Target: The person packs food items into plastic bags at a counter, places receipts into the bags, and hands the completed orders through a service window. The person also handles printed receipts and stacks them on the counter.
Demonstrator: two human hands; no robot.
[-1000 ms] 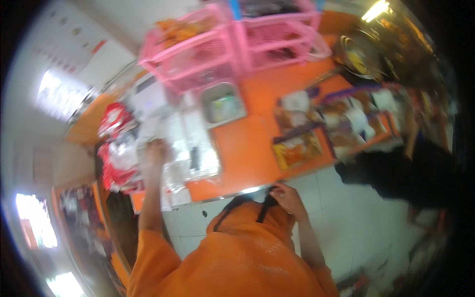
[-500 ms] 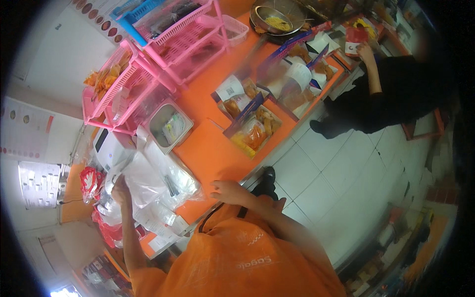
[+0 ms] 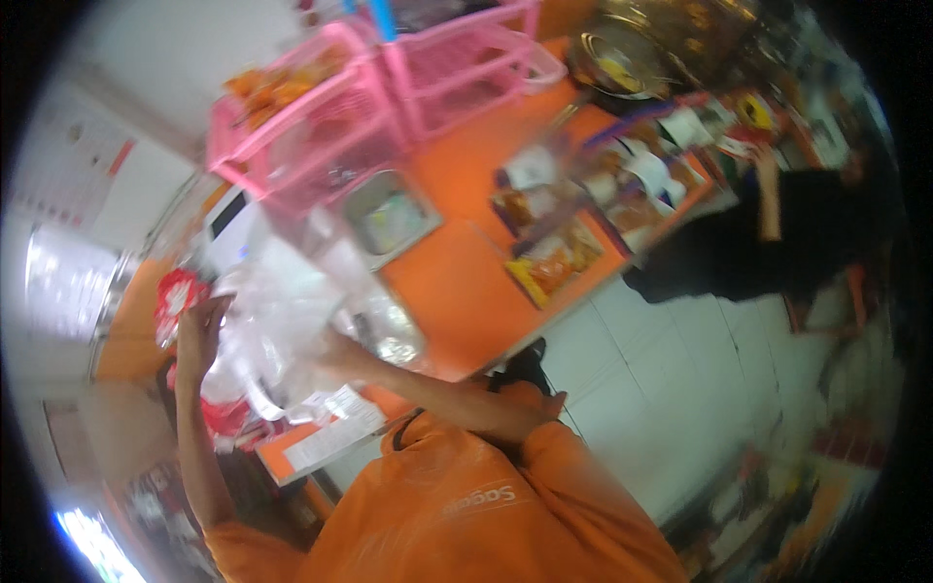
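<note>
Risk: left hand grips one edge of the clear plastic bag at the orange desk edge, right hand buried in its folds, grip unclear, so slack film can slip or snag the steel tray beside it.

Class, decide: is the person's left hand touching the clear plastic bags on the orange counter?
Touching. In the head view the left hand lies against the edge of the clear plastic bags, with no gap showing between them, though the picture is blurred.
</note>
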